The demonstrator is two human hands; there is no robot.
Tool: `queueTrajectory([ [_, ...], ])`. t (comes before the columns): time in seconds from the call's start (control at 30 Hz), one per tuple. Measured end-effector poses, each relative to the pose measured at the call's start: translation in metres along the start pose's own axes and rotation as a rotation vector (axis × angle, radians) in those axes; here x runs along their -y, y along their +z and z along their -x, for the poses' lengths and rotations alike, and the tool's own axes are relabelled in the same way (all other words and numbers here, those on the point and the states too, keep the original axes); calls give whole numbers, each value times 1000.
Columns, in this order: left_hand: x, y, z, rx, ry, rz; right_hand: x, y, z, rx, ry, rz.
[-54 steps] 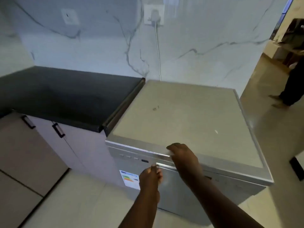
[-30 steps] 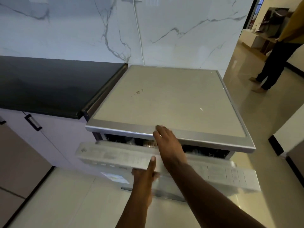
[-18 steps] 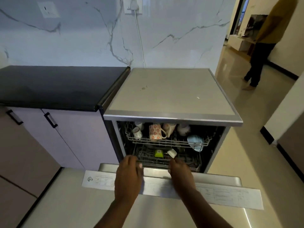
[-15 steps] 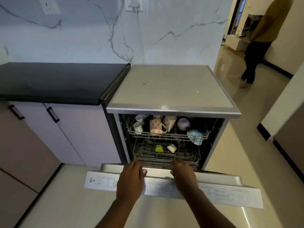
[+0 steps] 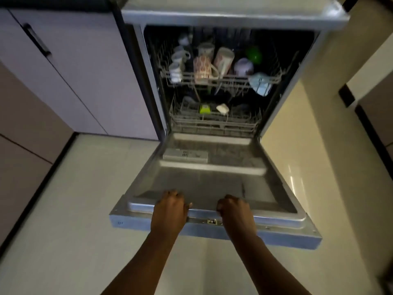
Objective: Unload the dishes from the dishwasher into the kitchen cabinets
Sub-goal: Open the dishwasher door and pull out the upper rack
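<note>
Below, in the lower half of the frame, two bare hands grip the near edge of a dishwasher door (image 5: 212,184) that is folded down almost flat. Left hand (image 5: 169,209) curls its fingers over the rim at lower centre; right hand (image 5: 235,211) does the same just beside it, knuckles bent, with a small latch (image 5: 211,221) between them on the door's edge. Both forearms reach up from the bottom of the frame.

Beyond the door, at upper centre, the dishwasher (image 5: 234,15) stands open with two wire racks inside. Upper rack (image 5: 223,78) holds several cups: small white cups (image 5: 176,70) at its left, a red-patterned mug (image 5: 202,68) upright near the middle, a tilted mug (image 5: 223,58) touching it on the right, then a pale lilac cup (image 5: 243,66), a green item (image 5: 254,54) farther back, and a light blue dish (image 5: 260,83) hanging at the right end. Lower rack (image 5: 214,122) sits beneath it, with a yellow-green piece (image 5: 204,109) and a small white piece (image 5: 222,108) near its middle; what they are is too blurred to tell.

A detergent tray (image 5: 185,156) is set in the inner face of the door, toward the hinge.

Pale cabinets (image 5: 74,71) with a dark handle (image 5: 37,40) fill the upper left. Light floor (image 5: 74,199) surrounds the door.
</note>
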State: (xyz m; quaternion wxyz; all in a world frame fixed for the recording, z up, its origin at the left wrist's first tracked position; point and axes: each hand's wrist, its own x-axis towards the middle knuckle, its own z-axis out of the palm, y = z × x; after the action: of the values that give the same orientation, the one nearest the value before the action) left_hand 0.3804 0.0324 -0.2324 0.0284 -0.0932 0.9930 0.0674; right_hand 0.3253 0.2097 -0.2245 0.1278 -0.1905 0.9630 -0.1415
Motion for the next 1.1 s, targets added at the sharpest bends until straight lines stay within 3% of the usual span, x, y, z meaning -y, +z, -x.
queueTrajectory([
  [0.1, -4, 44, 39, 91, -5, 2, -11, 50, 26, 40, -3, -37],
  [0.23, -3, 117, 83, 223, 62, -216, -26, 119, 47, 55, 11, -72],
  [0.53, 18, 238, 112, 263, 7, -165, -64, 246, 65, 152, 12, -66],
  [0.93, 34, 302, 118, 344, 16, -83, -84, 289, 56, 353, -23, -57],
  [1.1, 33, 311, 116, 361, -1, -98, -82, 292, 50, 355, -28, -27],
])
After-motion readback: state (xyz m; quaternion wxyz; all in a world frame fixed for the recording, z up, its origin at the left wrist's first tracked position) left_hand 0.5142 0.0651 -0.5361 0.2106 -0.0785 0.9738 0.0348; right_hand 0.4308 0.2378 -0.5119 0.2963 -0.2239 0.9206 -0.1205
